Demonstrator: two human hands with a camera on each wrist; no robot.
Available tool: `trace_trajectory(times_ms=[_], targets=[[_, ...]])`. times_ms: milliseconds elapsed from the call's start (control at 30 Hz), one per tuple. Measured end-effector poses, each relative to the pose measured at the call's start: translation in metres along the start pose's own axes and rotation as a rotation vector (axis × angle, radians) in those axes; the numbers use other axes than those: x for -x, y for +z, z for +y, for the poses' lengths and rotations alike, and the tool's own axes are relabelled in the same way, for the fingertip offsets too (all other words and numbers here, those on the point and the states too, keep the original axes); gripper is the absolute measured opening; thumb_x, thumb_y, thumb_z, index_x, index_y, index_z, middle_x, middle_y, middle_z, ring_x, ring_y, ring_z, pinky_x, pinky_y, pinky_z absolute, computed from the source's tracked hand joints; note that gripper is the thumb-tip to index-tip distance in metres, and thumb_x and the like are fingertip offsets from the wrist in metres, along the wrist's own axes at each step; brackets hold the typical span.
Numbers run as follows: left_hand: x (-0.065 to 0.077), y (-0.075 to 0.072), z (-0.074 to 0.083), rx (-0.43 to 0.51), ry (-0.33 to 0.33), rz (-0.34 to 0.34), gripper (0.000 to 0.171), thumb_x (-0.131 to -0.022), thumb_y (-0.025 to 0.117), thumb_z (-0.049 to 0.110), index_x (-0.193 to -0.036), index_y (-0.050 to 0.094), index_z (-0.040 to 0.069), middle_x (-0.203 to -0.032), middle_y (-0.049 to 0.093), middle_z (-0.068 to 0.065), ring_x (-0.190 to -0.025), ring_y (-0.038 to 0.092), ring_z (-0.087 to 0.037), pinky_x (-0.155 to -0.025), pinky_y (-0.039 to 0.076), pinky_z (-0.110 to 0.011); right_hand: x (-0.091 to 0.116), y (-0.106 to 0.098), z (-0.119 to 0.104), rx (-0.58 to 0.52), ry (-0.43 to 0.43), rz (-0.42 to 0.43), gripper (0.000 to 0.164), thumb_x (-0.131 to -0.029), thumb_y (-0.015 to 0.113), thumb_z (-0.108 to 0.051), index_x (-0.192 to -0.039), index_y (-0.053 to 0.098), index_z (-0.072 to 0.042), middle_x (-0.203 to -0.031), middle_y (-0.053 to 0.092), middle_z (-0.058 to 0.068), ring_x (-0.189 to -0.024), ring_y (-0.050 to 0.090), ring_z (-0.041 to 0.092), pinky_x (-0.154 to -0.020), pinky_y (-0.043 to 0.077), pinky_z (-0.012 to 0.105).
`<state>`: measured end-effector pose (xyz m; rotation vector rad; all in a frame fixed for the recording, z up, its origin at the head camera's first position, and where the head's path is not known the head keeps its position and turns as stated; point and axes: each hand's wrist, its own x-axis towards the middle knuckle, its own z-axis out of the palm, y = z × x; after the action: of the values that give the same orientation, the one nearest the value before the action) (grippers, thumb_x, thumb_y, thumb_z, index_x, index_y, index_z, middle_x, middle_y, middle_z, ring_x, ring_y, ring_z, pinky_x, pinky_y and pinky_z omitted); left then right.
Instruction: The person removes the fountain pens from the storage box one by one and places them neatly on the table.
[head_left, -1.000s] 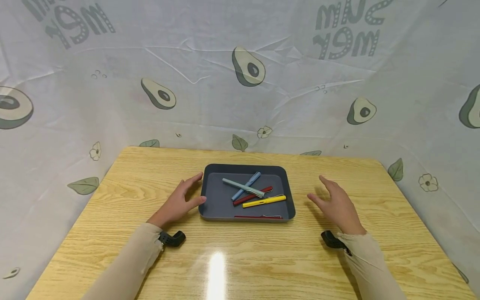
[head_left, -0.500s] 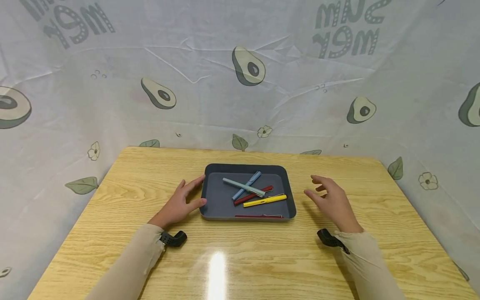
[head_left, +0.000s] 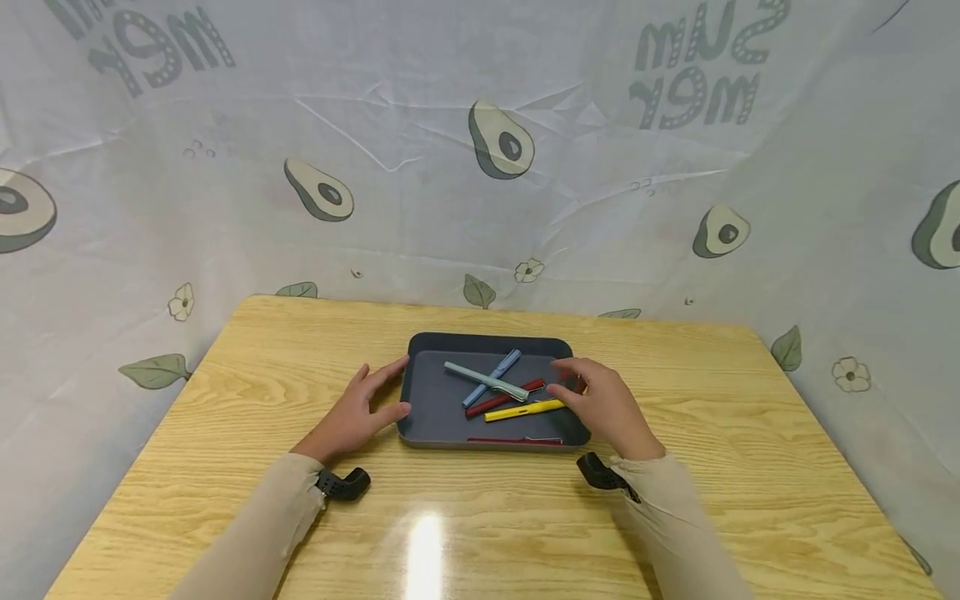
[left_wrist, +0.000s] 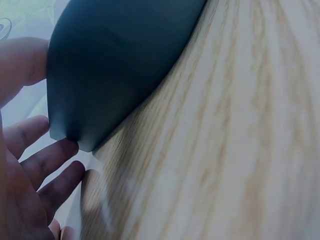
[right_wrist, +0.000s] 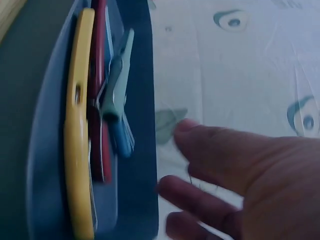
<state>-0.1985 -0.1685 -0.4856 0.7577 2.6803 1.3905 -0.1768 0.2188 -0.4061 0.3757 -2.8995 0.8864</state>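
A dark grey tray (head_left: 438, 421) sits on the table with several pens in it. A pale green pen (head_left: 480, 378) crosses over a blue pen (head_left: 508, 362); beside them are a dark red pen (head_left: 487, 404) and a yellow pen (head_left: 517, 412). Another dark red pen (head_left: 510, 440) lies along the near wall. My left hand (head_left: 358, 417) rests at the tray's left end, thumb and fingers spread and touching its side (left_wrist: 120, 65). Over the tray's right end hovers my right hand (head_left: 603, 404), thumb and fingers apart, holding nothing; it covers the yellow pen's right end.
The wooden table (head_left: 315, 533) extends around the tray on all sides. Behind it hangs a pale cloth (head_left: 420, 217) printed with avocados, leaves and flowers. A black wrist camera (head_left: 345, 483) is strapped to each wrist.
My right hand has moved left from beside the tray to above its right end. The left hand has closed the small distance to the tray's side. The pens have stayed put.
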Motion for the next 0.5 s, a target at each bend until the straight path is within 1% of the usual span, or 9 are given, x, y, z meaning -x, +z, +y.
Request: trace_trajectory(times_ms=[100, 200, 233, 367, 500], targets=[[-0.003, -0.001, 0.001, -0.006, 0.019, 0.001, 0.074, -0.101, 0.068, 0.039, -0.164, 0.034, 0.018, -0.165, 0.038, -0.006, -0.154, 0.031, -0.031, -0.129, -0.002, -0.056, -0.005, 0.007, -0.011, 0.005, 0.007, -0.057, 0.036, -0.096, 0.076, -0.019, -0.128, 0.072, -0.005, -0.105, 0.072, 0.005, -0.075, 0.058, 0.015, -0.064, 0.05, 0.031], [-0.004, -0.001, 0.002, -0.007, 0.025, 0.006, 0.074, -0.101, 0.068, 0.038, -0.163, 0.034, 0.016, -0.164, 0.039, -0.006, -0.153, 0.032, -0.031, -0.129, -0.001, -0.055, -0.008, 0.013, -0.019, 0.035, -0.002, -0.092, 0.028, -0.096, 0.077, -0.021, -0.12, 0.075, -0.007, -0.1, 0.071, 0.001, -0.08, 0.062, 0.016, -0.068, 0.052, 0.033], [-0.004, -0.001, 0.002, -0.007, 0.021, 0.007, 0.074, -0.101, 0.068, 0.039, -0.163, 0.035, 0.017, -0.165, 0.039, -0.006, -0.154, 0.031, -0.031, -0.129, -0.001, -0.056, -0.008, 0.015, -0.021, 0.05, -0.006, -0.098, 0.026, -0.095, 0.077, -0.021, -0.117, 0.076, -0.009, -0.099, 0.071, 0.001, -0.082, 0.063, 0.016, -0.069, 0.053, 0.034], [-0.003, 0.0, 0.0, -0.012, 0.02, 0.009, 0.074, -0.101, 0.068, 0.039, -0.163, 0.035, 0.017, -0.164, 0.039, -0.006, -0.154, 0.03, -0.034, -0.128, 0.0, -0.057, -0.008, 0.023, -0.023, 0.108, -0.003, -0.09, 0.02, -0.093, 0.079, -0.022, -0.112, 0.078, -0.013, -0.096, 0.068, -0.003, -0.085, 0.064, 0.017, -0.069, 0.052, 0.034], [0.0, 0.002, -0.002, -0.004, 0.009, 0.016, 0.074, -0.101, 0.068, 0.039, -0.163, 0.035, 0.018, -0.164, 0.04, -0.006, -0.155, 0.026, -0.036, -0.128, 0.001, -0.058, -0.007, 0.029, -0.022, 0.14, -0.011, -0.074, 0.02, -0.091, 0.081, -0.021, -0.11, 0.079, -0.014, -0.092, 0.065, -0.003, -0.082, 0.063, 0.016, -0.066, 0.052, 0.032]])
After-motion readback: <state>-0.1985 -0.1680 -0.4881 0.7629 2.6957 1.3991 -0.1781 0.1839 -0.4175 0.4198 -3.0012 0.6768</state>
